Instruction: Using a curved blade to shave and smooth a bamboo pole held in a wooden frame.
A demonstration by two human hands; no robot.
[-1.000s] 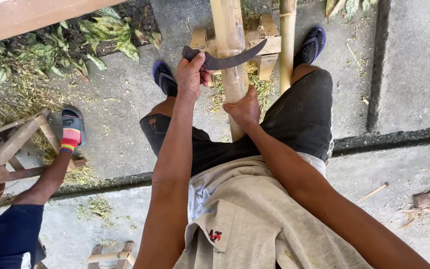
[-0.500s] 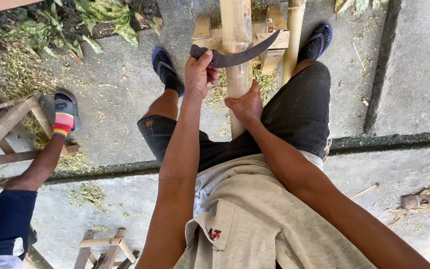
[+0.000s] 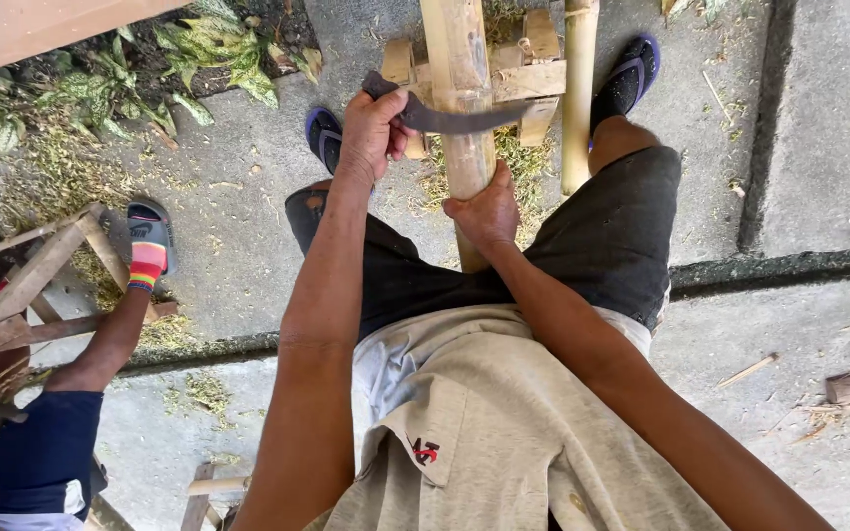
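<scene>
the left hand [image 3: 371, 133] has its grip clenched around the handle of a dark curved blade [image 3: 450, 116] laid across the upright bamboo pole [image 3: 459, 88]; the right hand [image 3: 486, 208] grasps the pole just nearer, between the knees.

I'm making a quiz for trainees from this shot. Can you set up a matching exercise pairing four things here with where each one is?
Things:
1. left hand
2. right hand
3. curved blade
4. thinner bamboo pole

Places:
A. lies across the thick bamboo pole
B. grips the thick pole below the blade
C. stands beside the right knee
D. closed on the blade's handle

Pairs: 1-D, 2-B, 3-A, 4-C
</scene>
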